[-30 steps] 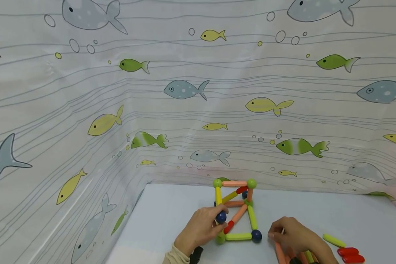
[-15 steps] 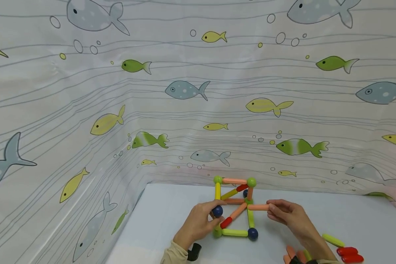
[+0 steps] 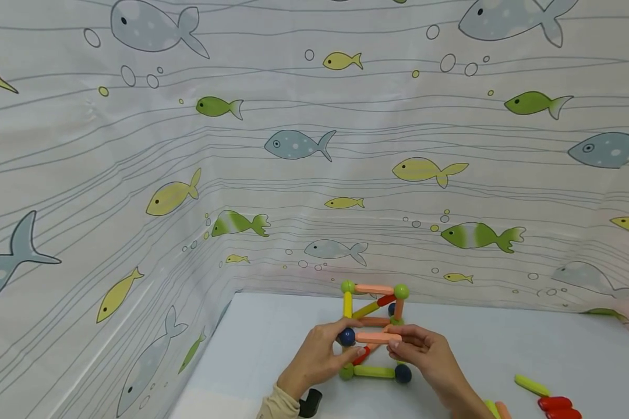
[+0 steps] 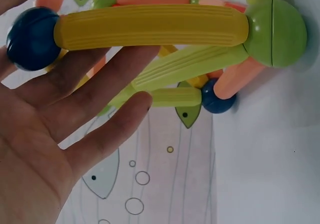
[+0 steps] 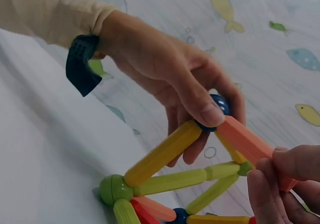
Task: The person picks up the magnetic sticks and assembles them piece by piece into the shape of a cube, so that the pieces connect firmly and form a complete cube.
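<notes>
A frame of coloured rods and balls stands on the white table, with green balls (image 3: 400, 291) at its top. My left hand (image 3: 317, 355) grips a dark blue ball (image 3: 347, 336) at the frame's near left; in the left wrist view a yellow rod (image 4: 150, 27) joins this blue ball (image 4: 34, 38) to a green ball (image 4: 276, 33). Between thumb and fingers, my right hand (image 3: 432, 361) pinches the right end of an orange rod (image 3: 372, 337). The rod's other end meets the blue ball, as the right wrist view shows for the orange rod (image 5: 247, 141).
Right of the hands lie a green rod (image 3: 532, 384) and red rods (image 3: 554, 402). More rods (image 3: 502, 409) lie by the right forearm at the table's near edge. A fish-patterned sheet (image 3: 293, 192) rises behind the table (image 3: 272, 314).
My right hand has gone from the loose rods up to the frame, then left, bringing an orange rod to the blue ball. My left hand has kept its grip on that ball.
</notes>
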`<action>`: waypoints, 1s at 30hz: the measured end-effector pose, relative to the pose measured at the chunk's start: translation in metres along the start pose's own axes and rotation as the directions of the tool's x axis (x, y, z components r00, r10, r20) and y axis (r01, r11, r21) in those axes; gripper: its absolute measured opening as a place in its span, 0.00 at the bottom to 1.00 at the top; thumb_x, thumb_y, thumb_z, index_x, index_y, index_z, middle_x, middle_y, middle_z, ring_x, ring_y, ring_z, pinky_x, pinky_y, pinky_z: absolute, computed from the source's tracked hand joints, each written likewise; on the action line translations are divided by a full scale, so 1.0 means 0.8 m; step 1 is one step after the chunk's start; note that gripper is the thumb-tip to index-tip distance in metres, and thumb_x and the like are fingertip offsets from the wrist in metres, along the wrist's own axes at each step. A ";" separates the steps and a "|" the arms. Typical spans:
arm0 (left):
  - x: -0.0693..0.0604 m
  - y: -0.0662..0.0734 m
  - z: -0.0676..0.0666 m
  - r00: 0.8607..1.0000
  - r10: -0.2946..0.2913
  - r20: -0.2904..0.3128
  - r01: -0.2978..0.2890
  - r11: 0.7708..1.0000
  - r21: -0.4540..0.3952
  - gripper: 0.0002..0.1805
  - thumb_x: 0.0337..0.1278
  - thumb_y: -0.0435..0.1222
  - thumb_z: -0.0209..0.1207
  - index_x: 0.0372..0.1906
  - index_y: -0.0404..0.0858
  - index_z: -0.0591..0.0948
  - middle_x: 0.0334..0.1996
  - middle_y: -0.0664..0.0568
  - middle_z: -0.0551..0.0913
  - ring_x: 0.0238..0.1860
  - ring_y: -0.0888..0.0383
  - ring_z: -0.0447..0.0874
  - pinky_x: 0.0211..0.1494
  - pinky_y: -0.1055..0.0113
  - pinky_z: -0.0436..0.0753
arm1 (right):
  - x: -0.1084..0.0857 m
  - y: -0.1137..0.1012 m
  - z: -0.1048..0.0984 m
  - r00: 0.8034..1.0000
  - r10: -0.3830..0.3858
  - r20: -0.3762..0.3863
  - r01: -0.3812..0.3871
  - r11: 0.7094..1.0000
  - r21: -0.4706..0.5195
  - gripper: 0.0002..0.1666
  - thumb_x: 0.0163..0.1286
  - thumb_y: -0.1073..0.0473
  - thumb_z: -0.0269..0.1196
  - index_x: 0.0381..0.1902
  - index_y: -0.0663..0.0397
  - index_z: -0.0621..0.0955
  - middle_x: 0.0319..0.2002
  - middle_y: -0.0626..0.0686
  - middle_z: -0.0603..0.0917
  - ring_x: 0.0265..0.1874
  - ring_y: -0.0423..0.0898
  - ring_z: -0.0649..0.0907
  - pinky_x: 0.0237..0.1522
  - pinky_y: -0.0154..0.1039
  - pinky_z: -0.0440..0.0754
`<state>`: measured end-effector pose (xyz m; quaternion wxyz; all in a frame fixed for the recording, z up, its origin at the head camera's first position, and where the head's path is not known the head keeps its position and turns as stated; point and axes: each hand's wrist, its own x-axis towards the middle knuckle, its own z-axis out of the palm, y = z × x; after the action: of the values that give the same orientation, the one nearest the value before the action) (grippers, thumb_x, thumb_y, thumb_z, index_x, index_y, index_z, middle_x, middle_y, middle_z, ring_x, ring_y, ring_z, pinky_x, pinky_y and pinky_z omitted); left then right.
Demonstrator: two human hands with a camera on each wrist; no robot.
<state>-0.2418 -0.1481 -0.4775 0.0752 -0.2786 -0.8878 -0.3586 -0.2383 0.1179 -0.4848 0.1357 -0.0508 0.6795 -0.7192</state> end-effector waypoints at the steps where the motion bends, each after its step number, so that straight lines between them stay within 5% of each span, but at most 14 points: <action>1: 0.000 0.000 0.000 1.000 -0.003 0.004 0.003 1.000 -0.015 0.18 0.70 0.43 0.69 0.61 0.47 0.84 0.50 0.59 0.91 0.49 0.69 0.87 0.55 0.66 0.86 | -0.001 0.000 0.003 1.000 -0.016 -0.005 0.015 1.000 -0.008 0.33 0.74 0.55 0.70 0.68 0.70 0.76 0.55 0.57 0.89 0.48 0.46 0.91 0.54 0.42 0.89; 6: 0.002 -0.001 0.004 0.999 -0.039 0.033 0.043 0.990 -0.136 0.15 0.72 0.46 0.67 0.58 0.48 0.84 0.47 0.57 0.91 0.41 0.70 0.83 0.47 0.71 0.84 | -0.002 -0.001 0.008 0.997 -0.052 -0.049 0.049 0.997 -0.060 0.30 0.73 0.56 0.71 0.66 0.67 0.79 0.56 0.61 0.88 0.47 0.47 0.92 0.53 0.44 0.89; 14: 0.003 -0.003 0.016 0.990 -0.127 0.060 0.140 0.924 -0.356 0.13 0.76 0.48 0.62 0.55 0.46 0.83 0.51 0.51 0.87 0.45 0.66 0.82 0.49 0.66 0.85 | 0.002 -0.007 -0.009 0.991 -0.133 0.013 0.133 0.972 -0.193 0.24 0.74 0.54 0.70 0.62 0.61 0.82 0.58 0.63 0.86 0.46 0.51 0.91 0.47 0.41 0.91; 20: 0.002 -0.003 0.012 0.984 -0.156 0.084 0.177 0.906 -0.384 0.12 0.76 0.47 0.62 0.55 0.47 0.83 0.52 0.52 0.86 0.47 0.64 0.82 0.53 0.67 0.82 | 0.032 0.005 -0.049 0.968 -0.170 -0.182 0.102 0.936 -0.336 0.22 0.76 0.47 0.68 0.57 0.58 0.84 0.50 0.61 0.89 0.38 0.49 0.90 0.39 0.39 0.90; 24: 0.005 -0.003 0.010 0.985 -0.142 0.095 0.168 0.906 -0.387 0.13 0.77 0.47 0.61 0.55 0.46 0.83 0.50 0.52 0.86 0.45 0.65 0.81 0.51 0.69 0.82 | 0.060 0.025 -0.074 0.965 -0.172 -0.199 0.061 0.882 -0.467 0.27 0.79 0.51 0.65 0.70 0.54 0.77 0.59 0.66 0.85 0.42 0.51 0.90 0.36 0.37 0.89; 30: 0.005 -0.002 0.014 0.980 -0.157 0.119 0.193 0.884 -0.427 0.13 0.78 0.47 0.60 0.55 0.45 0.83 0.47 0.54 0.85 0.42 0.66 0.80 0.47 0.70 0.81 | 0.103 0.051 -0.080 0.988 -0.153 0.004 0.122 0.769 -0.627 0.39 0.77 0.67 0.62 0.81 0.52 0.62 0.69 0.77 0.71 0.47 0.58 0.89 0.38 0.45 0.90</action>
<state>-0.2454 -0.1396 -0.4855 -0.0576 -0.2213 -0.8087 -0.5419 -0.3284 0.1566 -0.5388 0.0419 -0.1252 0.8770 -0.4620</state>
